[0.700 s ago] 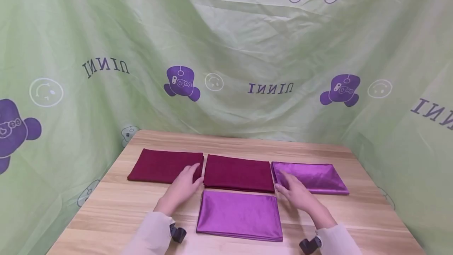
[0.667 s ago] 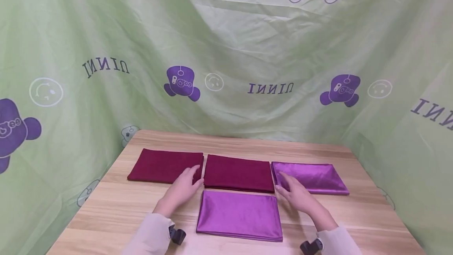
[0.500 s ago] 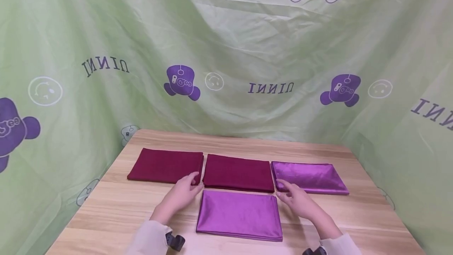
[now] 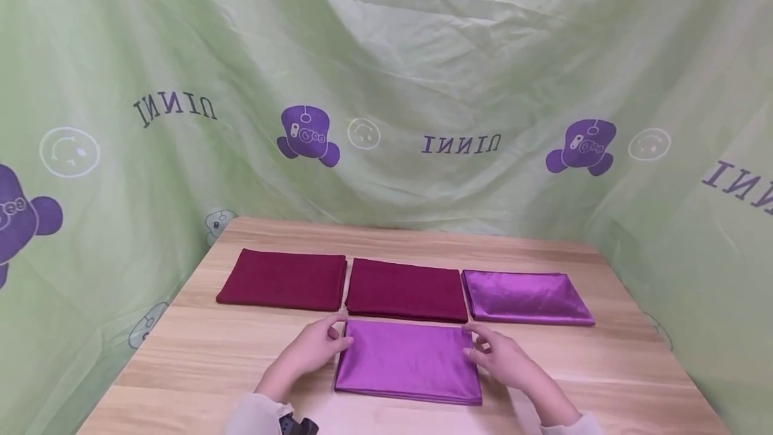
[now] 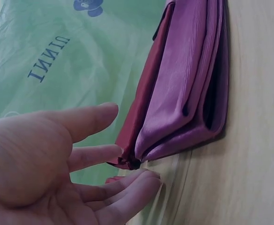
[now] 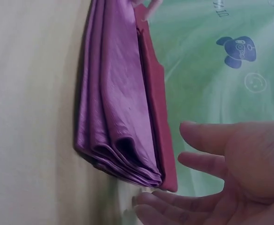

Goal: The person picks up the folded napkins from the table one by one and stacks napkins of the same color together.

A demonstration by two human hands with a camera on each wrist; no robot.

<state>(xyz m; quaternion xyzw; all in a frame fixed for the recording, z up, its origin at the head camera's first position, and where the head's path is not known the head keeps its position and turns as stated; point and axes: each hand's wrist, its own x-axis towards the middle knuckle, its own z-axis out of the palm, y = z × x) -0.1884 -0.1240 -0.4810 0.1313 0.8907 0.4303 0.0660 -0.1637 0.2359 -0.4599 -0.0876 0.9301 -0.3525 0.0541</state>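
In front lies a folded shiny purple cloth (image 4: pixel 407 364), its stacked layers showing at the ends in both wrist views. My left hand (image 4: pixel 306 354) is at its far left corner, thumb and fingers spread apart and loosely bent. At the opposite corner is my right hand (image 4: pixel 506 358), its thumb over the cloth's right edge in the head view. The left wrist view shows the left fingertips (image 5: pixel 148 180) right by the cloth's folded end. In the right wrist view, the right fingers (image 6: pixel 165 208) are beside the other end, with nothing between them and the thumb.
Behind the near cloth, a row runs across the wooden table (image 4: pixel 181 354): one folded dark red cloth (image 4: pixel 284 279), another dark red cloth (image 4: pixel 407 289) and a second purple cloth (image 4: pixel 525 297). A green printed curtain (image 4: pixel 386 72) hangs around the table's back and sides.
Both hands have drawn back toward the person, from the gaps in the back row to the far corners of the near purple cloth. The cloths keep their arrangement; the head view tilts slightly.
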